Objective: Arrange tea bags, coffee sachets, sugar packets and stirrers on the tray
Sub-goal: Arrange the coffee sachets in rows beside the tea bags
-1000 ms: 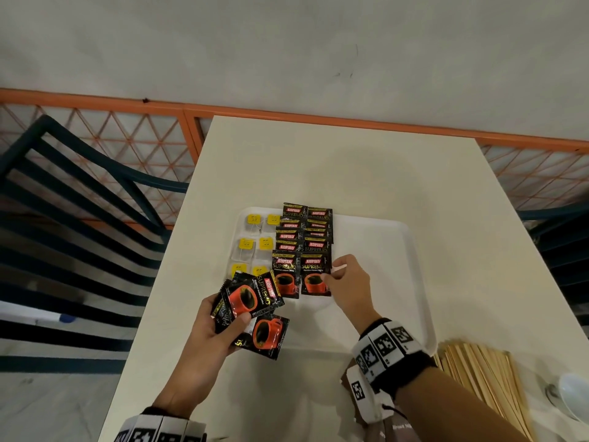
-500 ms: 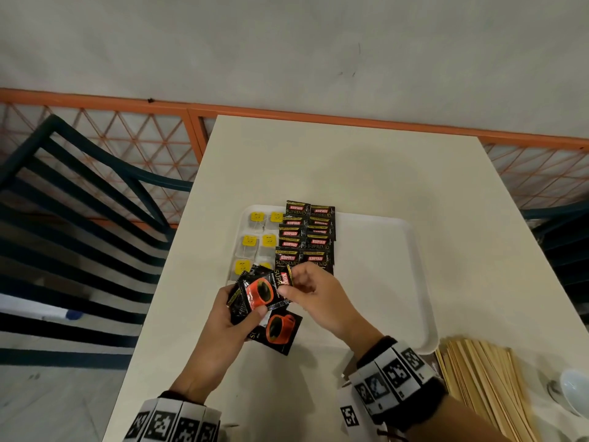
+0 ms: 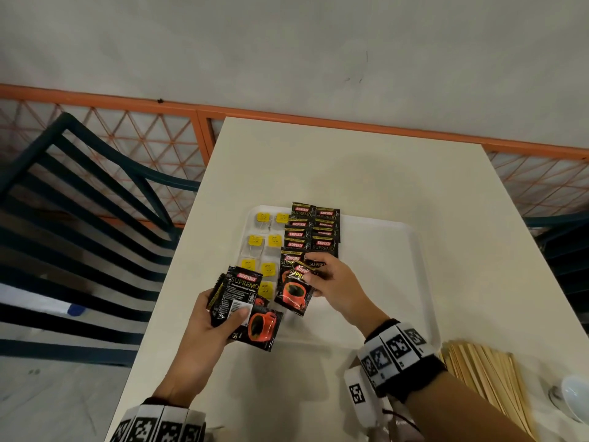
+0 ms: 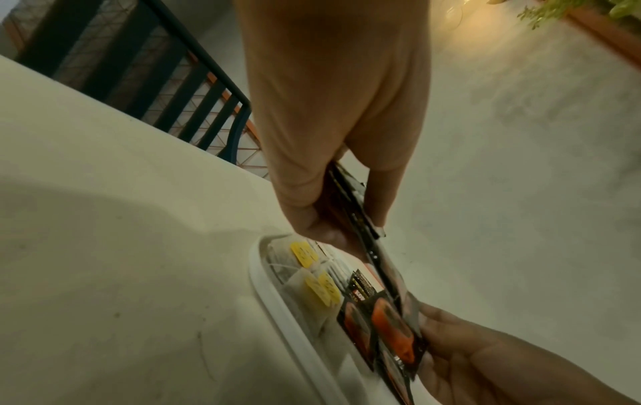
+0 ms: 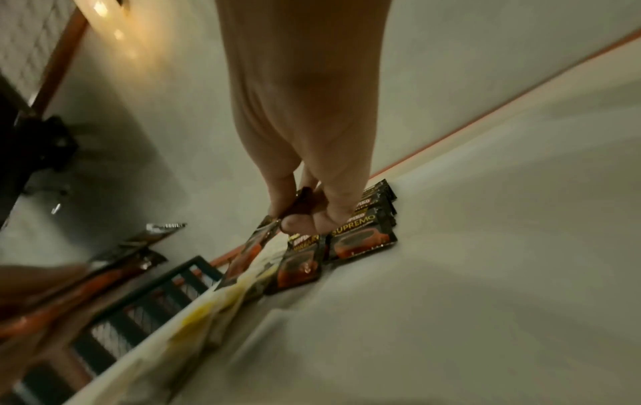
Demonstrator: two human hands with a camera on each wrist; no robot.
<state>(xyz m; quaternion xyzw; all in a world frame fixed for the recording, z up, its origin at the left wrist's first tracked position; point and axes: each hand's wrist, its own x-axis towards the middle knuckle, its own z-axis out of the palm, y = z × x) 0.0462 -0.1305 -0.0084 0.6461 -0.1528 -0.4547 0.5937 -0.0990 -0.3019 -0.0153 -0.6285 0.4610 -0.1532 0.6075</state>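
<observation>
A white tray (image 3: 382, 250) lies on the cream table, with yellow-tagged tea bags (image 3: 256, 242) in its left columns and two columns of black coffee sachets (image 3: 323, 242) beside them. My left hand (image 3: 220, 317) grips a fan of several coffee sachets (image 3: 242, 295) over the tray's near left corner. My right hand (image 3: 322, 275) pinches one coffee sachet (image 3: 294, 291) by its top edge, just above the near end of the sachet columns. The right wrist view shows that sachet (image 5: 248, 254) hanging tilted from thumb and fingertips (image 5: 295, 227).
A bundle of wooden stirrers (image 3: 487, 387) lies on the table at the near right, next to a white cup (image 3: 573, 400). A dark slatted chair (image 3: 79, 218) stands left of the table. An orange railing (image 3: 318, 119) runs behind the far edge.
My right hand came back to the fan in my left hand, took one sachet from it and carried it toward the near end of the sachet columns.
</observation>
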